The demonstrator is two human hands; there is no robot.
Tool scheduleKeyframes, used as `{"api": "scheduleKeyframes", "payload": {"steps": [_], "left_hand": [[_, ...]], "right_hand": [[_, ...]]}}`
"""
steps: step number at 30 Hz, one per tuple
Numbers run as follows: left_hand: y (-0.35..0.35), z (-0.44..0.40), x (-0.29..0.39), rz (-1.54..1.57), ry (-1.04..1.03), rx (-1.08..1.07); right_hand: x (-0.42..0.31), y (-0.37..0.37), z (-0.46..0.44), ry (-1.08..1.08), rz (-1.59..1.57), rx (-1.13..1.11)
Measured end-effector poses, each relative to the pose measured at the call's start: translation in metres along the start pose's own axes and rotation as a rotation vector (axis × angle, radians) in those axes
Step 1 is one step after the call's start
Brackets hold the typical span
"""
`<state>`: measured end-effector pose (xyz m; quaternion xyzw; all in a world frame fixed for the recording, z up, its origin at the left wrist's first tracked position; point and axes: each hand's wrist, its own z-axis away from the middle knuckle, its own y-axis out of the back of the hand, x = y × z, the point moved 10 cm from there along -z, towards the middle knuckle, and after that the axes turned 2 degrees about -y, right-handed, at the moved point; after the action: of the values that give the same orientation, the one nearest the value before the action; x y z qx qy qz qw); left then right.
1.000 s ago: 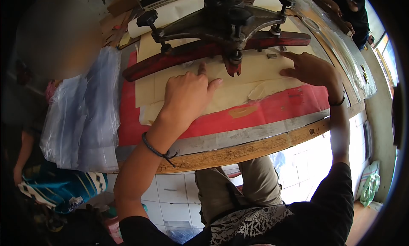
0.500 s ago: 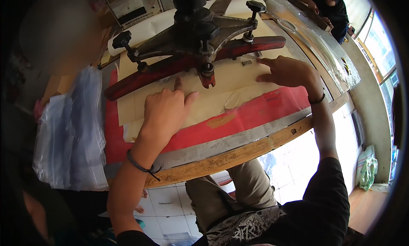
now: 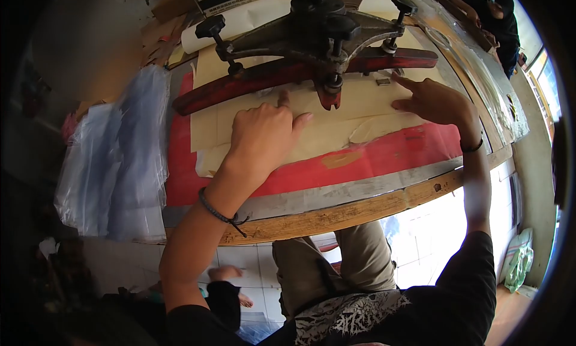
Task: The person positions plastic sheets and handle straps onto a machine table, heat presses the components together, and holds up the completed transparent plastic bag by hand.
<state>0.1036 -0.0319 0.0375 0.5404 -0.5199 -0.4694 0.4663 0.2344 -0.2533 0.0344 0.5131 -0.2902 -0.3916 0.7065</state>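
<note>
Another person's foot (image 3: 225, 273) has been shifted farther across the floor (image 3: 259, 265), while the left hand (image 3: 261, 133) and right hand (image 3: 435, 100) are kept on the beige sheet (image 3: 354, 100). That sheet is laid over a red sheet (image 3: 300, 178) on the worktop (image 3: 312, 200), beneath a red bar (image 3: 240, 87). Index fingers and thumbs are held apart, with nothing seen clamped. The layers seem already arranged; whether pressing is begun cannot be judged, and no finished piece is seen.

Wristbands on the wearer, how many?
2: a dark cord wristband by the left hand, a thin dark wristband by the right hand. Any under the sleeves would be hidden.
</note>
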Motion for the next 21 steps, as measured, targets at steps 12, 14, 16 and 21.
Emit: {"api": "scheduleKeyframes", "payload": {"steps": [12,14,16,21], "left_hand": [[-0.0031,-0.0019,0.0008,-0.066,0.006,-0.003],[-0.0020,-0.0016,0.0017,-0.076,0.008,-0.004],[-0.0005,-0.0013,0.0029,-0.080,0.011,-0.011],[0.0002,-0.0018,0.0032,-0.084,0.008,-0.003]], "right_hand": [[-0.0067,0.0033,0.0091,0.030,0.004,-0.033],[-0.0034,0.0005,0.0065,0.042,0.000,-0.021],[-0.0035,-0.0002,0.0042,0.086,-0.011,0.020],[-0.0043,-0.0004,0.0035,0.104,0.003,0.051]]}}
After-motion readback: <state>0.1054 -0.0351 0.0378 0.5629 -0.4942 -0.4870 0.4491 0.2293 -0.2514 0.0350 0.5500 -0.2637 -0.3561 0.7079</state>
